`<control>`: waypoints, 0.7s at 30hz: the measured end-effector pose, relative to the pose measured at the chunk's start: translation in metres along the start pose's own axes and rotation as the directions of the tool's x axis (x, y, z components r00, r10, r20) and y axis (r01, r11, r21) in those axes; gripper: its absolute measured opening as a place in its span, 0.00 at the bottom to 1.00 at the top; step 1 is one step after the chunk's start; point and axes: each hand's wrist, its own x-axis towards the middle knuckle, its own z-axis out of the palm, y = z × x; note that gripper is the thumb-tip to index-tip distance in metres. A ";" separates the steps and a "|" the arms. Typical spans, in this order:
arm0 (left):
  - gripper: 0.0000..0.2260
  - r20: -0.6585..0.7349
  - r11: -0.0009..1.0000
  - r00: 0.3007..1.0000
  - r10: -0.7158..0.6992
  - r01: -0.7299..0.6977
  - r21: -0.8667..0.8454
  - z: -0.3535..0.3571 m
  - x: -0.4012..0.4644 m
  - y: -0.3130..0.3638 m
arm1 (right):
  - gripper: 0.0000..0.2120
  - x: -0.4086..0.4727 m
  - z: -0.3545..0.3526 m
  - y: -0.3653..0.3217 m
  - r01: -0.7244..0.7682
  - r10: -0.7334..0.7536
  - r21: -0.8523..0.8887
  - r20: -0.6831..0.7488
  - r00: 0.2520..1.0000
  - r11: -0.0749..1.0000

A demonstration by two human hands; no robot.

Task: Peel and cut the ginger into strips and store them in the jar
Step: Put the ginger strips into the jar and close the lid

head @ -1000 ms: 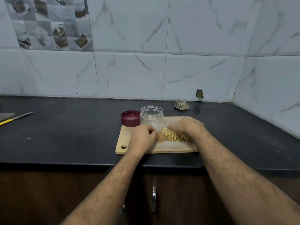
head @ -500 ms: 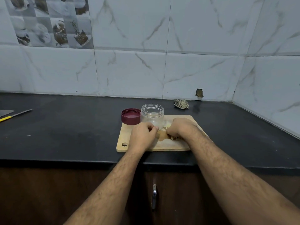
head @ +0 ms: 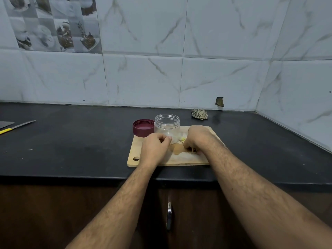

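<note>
- Fingers of the right hand [head: 197,137] curl down onto ginger strips [head: 191,150] on the cutting board [head: 186,159]; whether they pinch any cannot be told.
- Left hand [head: 155,146] sits curled loosely on the board, thumb beside the base of the jar [head: 167,127]; nothing visible in its grip.
- Jar stands open on the board's far edge, a few pale strips [head: 182,140] just beside it.
- Maroon lid [head: 143,127] lies left of the jar.
- Knife [head: 17,127] lies far left on the black counter [head: 71,141].
</note>
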 end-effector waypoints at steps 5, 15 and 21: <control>0.12 -0.079 0.976 0.994 -0.081 0.063 -0.210 -0.006 0.003 -0.002 | 0.09 0.000 0.000 0.002 0.013 -0.011 0.052 -0.033 0.999 0.999; 0.09 -0.233 0.983 0.969 -0.087 0.046 -0.175 -0.013 0.025 0.000 | 0.02 0.014 -0.023 0.022 0.048 -0.049 0.299 -0.004 0.999 0.953; 0.20 -0.228 0.996 0.972 -0.053 0.035 -0.082 -0.002 0.025 -0.010 | 0.07 0.018 -0.049 0.026 0.086 -0.096 0.441 0.001 0.995 0.893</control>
